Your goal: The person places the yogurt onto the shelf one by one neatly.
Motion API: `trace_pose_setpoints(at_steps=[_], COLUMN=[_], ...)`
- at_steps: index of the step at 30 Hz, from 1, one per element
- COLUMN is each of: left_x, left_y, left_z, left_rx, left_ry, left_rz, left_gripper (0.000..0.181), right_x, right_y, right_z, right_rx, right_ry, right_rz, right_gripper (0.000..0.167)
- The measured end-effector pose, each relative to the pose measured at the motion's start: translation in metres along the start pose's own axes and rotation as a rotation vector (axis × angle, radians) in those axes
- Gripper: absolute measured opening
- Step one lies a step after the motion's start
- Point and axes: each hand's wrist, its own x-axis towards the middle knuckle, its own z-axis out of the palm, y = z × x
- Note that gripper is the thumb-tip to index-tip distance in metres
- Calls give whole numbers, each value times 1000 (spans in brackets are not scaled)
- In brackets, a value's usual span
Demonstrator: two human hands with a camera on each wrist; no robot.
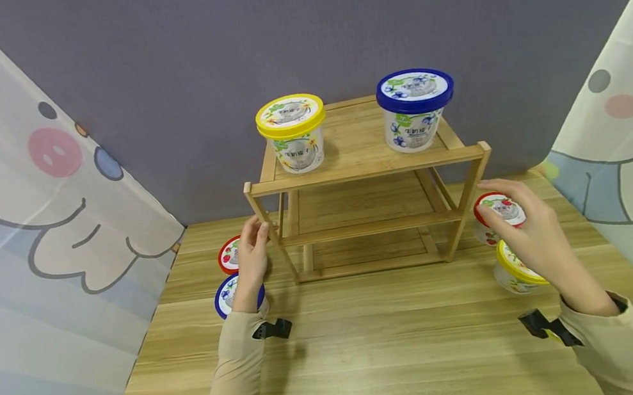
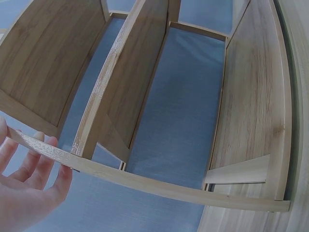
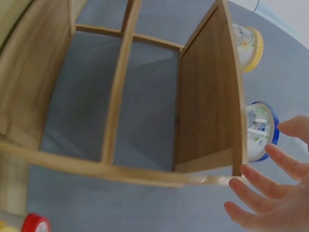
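Observation:
My left hand [image 1: 252,249] is at the left side of a three-tier wooden rack [image 1: 365,166], its fingers slightly bent and holding no tub. In the left wrist view, the rack's side post [image 2: 145,181] crosses in front of my fingers; contact is unclear. Below that hand are a red-lidded tub [image 1: 229,255] and a blue-lidded tub [image 1: 227,295], both partly covered. On the right, my right hand [image 1: 530,226] is spread in a C shape with nothing in it. It overlaps a red-lidded tub [image 1: 500,209] and a yellow-lidded tub [image 1: 518,273] in the head view.
On the rack's top tier stand a yellow-lidded tub [image 1: 294,134] at left and a blue-lidded tub [image 1: 414,110] at right. The wooden table [image 1: 378,345] runs back to a grey wall [image 1: 333,28]. Cartoon curtains [image 1: 27,253] flank both sides.

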Motion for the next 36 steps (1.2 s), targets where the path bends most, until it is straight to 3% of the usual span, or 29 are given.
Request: trace_pose_setpoints(at_steps=[4,8,14,20,25,36], left_x=[-1,3,3,3,3,3], left_y=[3,-10,-12,-12,-13,-12], left_z=[0,-1,-1,-1,-1,-2], left_rx=[-7,-9,-23,-2,20,-9], left_ry=[-3,0,9,14,15,-4], left_rz=[-22,-16,13,29,19,4], left_gripper=[29,30,29,30,33,31], right_x=[-10,-19,-32,-44,-52,-61], right_y=[9,18,34,50,61,80], right_z=[-3,-6,-10,-17,-22,-25], right_rx=[-28,-78,-97,-85,-92,-131], right_ry=[-3,-11,-41,-136,-208,-317], right_rz=[28,60,110,249,304,310], right_gripper=[32,31,30,34,38,46])
